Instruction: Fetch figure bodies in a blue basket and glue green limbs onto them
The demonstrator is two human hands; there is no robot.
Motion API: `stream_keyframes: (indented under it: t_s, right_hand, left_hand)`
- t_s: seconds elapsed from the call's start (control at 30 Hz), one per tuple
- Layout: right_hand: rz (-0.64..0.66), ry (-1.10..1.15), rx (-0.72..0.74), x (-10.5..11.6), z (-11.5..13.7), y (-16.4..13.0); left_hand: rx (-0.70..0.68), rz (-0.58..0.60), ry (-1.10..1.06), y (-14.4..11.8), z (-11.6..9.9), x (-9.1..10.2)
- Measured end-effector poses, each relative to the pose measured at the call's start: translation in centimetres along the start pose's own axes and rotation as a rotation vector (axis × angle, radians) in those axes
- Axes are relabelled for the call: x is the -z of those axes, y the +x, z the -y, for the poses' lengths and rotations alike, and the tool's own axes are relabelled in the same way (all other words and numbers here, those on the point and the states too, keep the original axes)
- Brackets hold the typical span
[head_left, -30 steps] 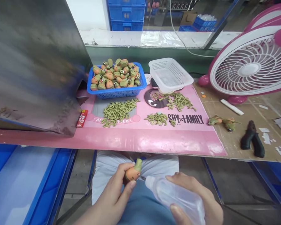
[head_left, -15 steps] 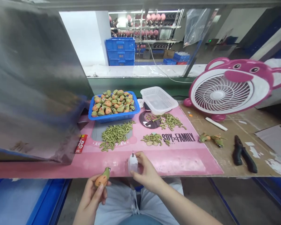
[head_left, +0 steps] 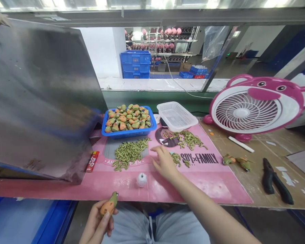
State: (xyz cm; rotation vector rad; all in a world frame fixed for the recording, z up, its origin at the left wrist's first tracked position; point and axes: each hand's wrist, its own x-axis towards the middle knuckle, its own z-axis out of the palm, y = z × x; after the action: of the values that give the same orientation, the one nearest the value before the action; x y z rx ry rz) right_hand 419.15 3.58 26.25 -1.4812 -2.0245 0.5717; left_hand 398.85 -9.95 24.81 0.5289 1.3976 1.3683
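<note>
My left hand (head_left: 99,222) is closed around a small green-and-orange figurine (head_left: 108,206), shaped somewhat like a bird, below the table's front edge. Over the pink mat, my right hand (head_left: 165,162) reaches forward with thumb and fingers apart and nothing visible in them. It partly covers a small heap of green curved pieces (head_left: 176,158). To its left lies a larger pile of such pieces (head_left: 129,152). A white dropper bottle (head_left: 141,180) with a metal tip stands upright near the front edge, touched by neither hand.
Behind the piles sit a blue basket (head_left: 129,134) full of similar figurines and a white basket (head_left: 177,117). On the right are a pink fan (head_left: 246,105), two figurines (head_left: 236,162) and black-handled pliers (head_left: 276,183). A metal panel (head_left: 45,101) bounds the left.
My right hand has let go of the white bottle and moved forward to the small heap of green pieces. My left hand still holds the figurine. The view has tilted up slightly.
</note>
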Motion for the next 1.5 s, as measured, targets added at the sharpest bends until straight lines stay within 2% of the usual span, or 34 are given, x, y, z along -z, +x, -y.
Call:
stream_keyframes:
  t_s: [0.17,0.23,0.33,0.47,0.6,0.63,0.67,0.77,0.83,1.0,1.2,1.5]
  right_hand:
    - [0.058,-0.184,-0.017,-2.5,-0.5,4.7]
    - [0.055,-0.213,-0.020,-2.9,-0.6,5.3]
    - [0.022,-0.203,-0.022,-2.3,-0.9,5.3]
    - [-0.036,-0.079,-0.052,-0.1,-0.3,3.0]
    - [-0.024,0.134,-0.073,3.1,2.8,-2.6]
    - [0.008,0.220,-0.075,3.9,3.8,-4.1]
    - [0.069,0.413,-0.109,4.7,4.9,-5.6]
    - [0.284,0.851,-0.310,6.1,7.2,-8.7]
    - [0.356,1.006,-0.438,6.1,7.9,-9.8]
    - [0.411,1.240,-0.616,5.0,7.7,-10.6]
    - [0.431,1.287,-0.643,4.8,7.6,-10.8]
    - [0.420,1.263,-0.668,4.5,7.6,-11.0]
  left_hand:
    - [-0.041,0.057,-0.012,-0.6,-0.4,-0.8]
    - [-0.056,0.070,-0.004,-0.7,-0.4,-0.7]
    - [-0.052,0.082,-0.006,-0.9,-0.6,-0.3]
    - [-0.019,0.154,-0.032,-2.1,-1.3,-0.3]
    - [0.144,0.288,-0.069,-4.1,-2.4,-1.1]
    - [0.198,0.320,-0.075,-4.5,-2.5,-1.3]
    - [0.248,0.353,-0.078,-4.8,-2.6,-1.6]
    - [0.360,0.514,-0.078,-5.0,-2.5,-2.1]
    - [0.397,0.620,-0.080,-4.8,-2.4,-2.5]
    - [0.452,0.688,-0.113,-4.7,-2.4,-3.3]
    - [0.488,0.729,-0.142,-5.0,-2.4,-3.5]
    - [0.510,0.689,-0.084,-5.0,-2.4,-4.1]
